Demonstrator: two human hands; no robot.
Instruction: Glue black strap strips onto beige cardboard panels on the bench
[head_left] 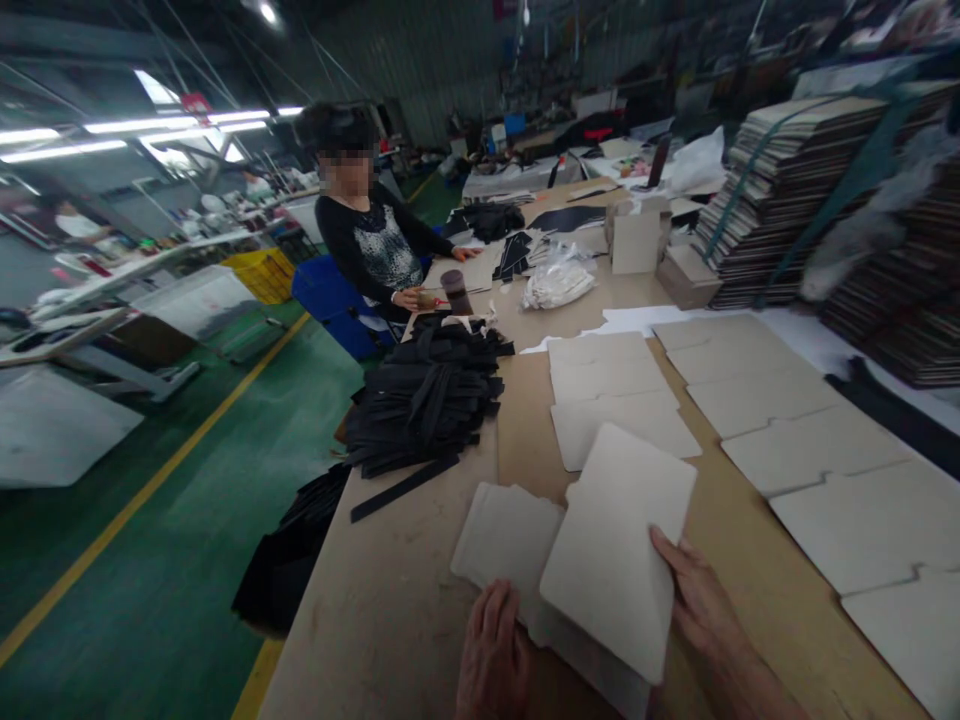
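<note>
My right hand [697,592] grips the right edge of a light grey cardboard panel [619,550] with rounded corners, thumb on top and the fingers hidden beneath. This panel is tilted above other cardboard pieces [510,535]. At the near edge of those lower pieces, my left hand [493,645] has its fingers curled together against them; the thumb is mostly hidden. Overlapping cardboard panels [615,370] lie just beyond, and a longer overlapping row of panels [825,470] runs along the right side.
A heap of black strips [424,400] lies at the table's left edge. Across the table [397,590], a co-worker [382,240] sits beside a dark cup [454,292]. A plastic bag [559,280] lies mid-table. Tall strapped stacks of boards [787,190] stand at the back right.
</note>
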